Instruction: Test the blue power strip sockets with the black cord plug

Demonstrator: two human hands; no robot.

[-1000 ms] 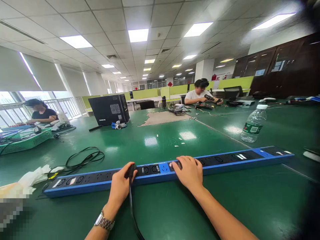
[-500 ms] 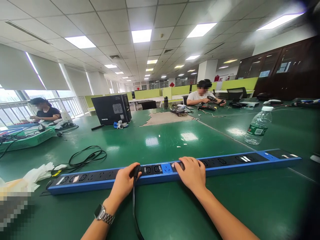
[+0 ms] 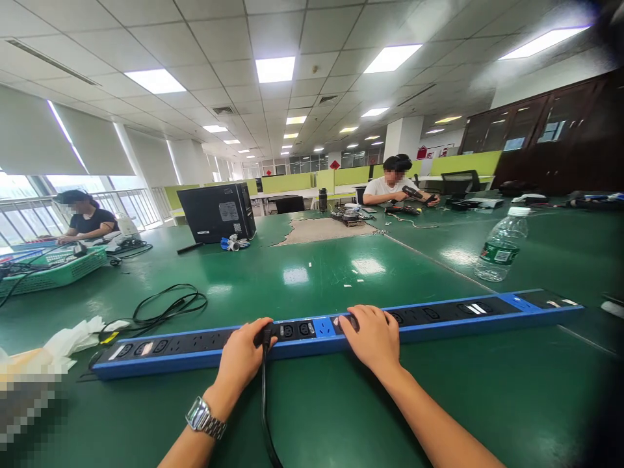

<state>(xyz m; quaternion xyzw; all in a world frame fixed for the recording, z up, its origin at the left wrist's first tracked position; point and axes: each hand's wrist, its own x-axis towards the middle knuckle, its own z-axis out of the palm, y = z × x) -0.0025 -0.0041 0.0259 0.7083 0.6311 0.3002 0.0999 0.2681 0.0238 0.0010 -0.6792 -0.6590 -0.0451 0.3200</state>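
While plug point(image 3: 267, 333) (black) in left hand point(image 3: 242, 353), right hand point(image 3: 375, 335) on strip point(image 3: 322, 327).

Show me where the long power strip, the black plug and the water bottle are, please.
Power strip point(image 3: 324, 327): head view, on a blue socket section near its middle.
Black plug point(image 3: 266, 334): head view, on its dark body.
Water bottle point(image 3: 499, 253): head view, on its green label.
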